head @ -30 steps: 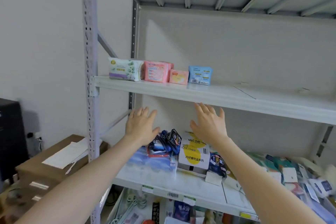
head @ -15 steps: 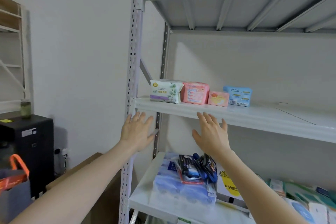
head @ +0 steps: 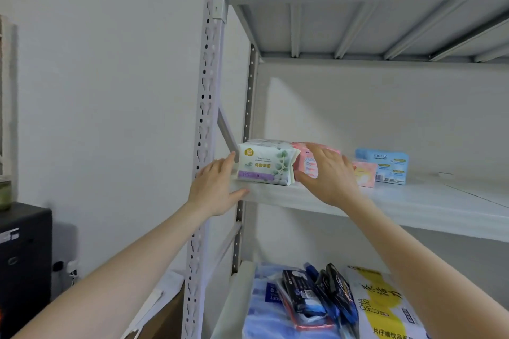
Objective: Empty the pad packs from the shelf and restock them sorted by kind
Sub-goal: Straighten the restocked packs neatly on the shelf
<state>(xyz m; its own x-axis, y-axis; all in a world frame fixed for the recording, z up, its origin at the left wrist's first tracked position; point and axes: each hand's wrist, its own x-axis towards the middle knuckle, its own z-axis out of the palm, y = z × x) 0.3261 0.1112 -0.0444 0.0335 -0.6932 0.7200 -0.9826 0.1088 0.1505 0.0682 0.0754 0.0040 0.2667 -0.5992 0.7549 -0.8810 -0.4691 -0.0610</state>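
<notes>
1. Left hand [head: 217,190]: the arm comes up from the lower left. Fingers are straight and together, tips touching the left end of the white leaf-print pad pack [head: 264,164]. The thumb is splayed out below that pack, against the shelf [head: 413,201] front edge. Grip wide, holding nothing.
2. Right hand [head: 327,176]: the arm comes up from the lower right, back of hand to camera. Fingers are spread and lightly bent, laid over the big pink pad pack [head: 304,165]. The thumb stretches toward the white pack's lower right corner. Grip wide; can't tell if it presses on the pack.
3. The white pack stands upright at the shelf's left end, label facing out.
4. The big pink pack is right of the white pack, touching it, mostly hidden by the hand.
5. Further right of the white pack are the small pink pad pack [head: 365,177], then the light blue pad pack [head: 385,165], side by side.
6. A perforated upright post [head: 205,146] stands just left of the white pack. The ribbed underside of a higher shelf board [head: 358,27] is well above it.
7. Below the white pack, a lower shelf carries a blue plastic-wrapped bundle [head: 264,311] with dark packets [head: 316,294] lying on it and a white-and-yellow box [head: 385,305] beside it.
8. Far left of the white pack and lower, a black cabinet [head: 24,256] with a jar [head: 5,192] on top stands against the white wall [head: 110,91].
</notes>
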